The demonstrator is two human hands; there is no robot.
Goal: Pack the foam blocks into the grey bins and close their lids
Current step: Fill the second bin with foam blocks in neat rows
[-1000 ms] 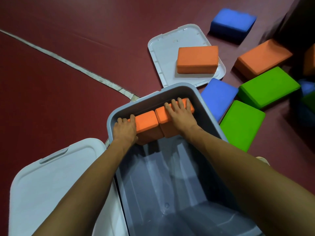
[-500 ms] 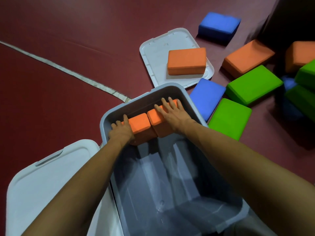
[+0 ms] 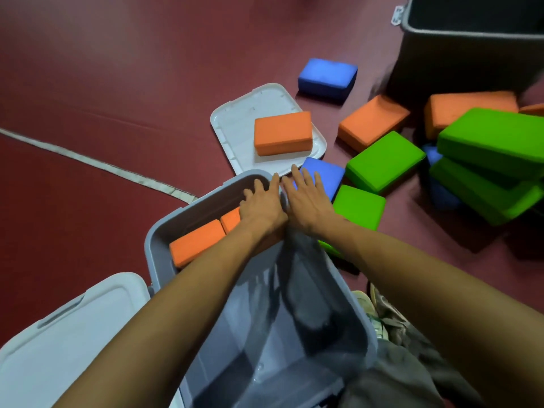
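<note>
Head view: left hand [image 3: 262,206] and right hand [image 3: 309,198] are spread flat, nothing held — grey bin [image 3: 156,240] could be tipped if its rim is leaned on toward the blue block [image 3: 326,175].

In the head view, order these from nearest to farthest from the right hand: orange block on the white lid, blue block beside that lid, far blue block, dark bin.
From the right hand:
1. Blue block beside the white lid, at the fingertips.
2. Orange block on that lid, just ahead.
3. Far blue block, beyond the lid.
4. Dark bin, top right.
</note>
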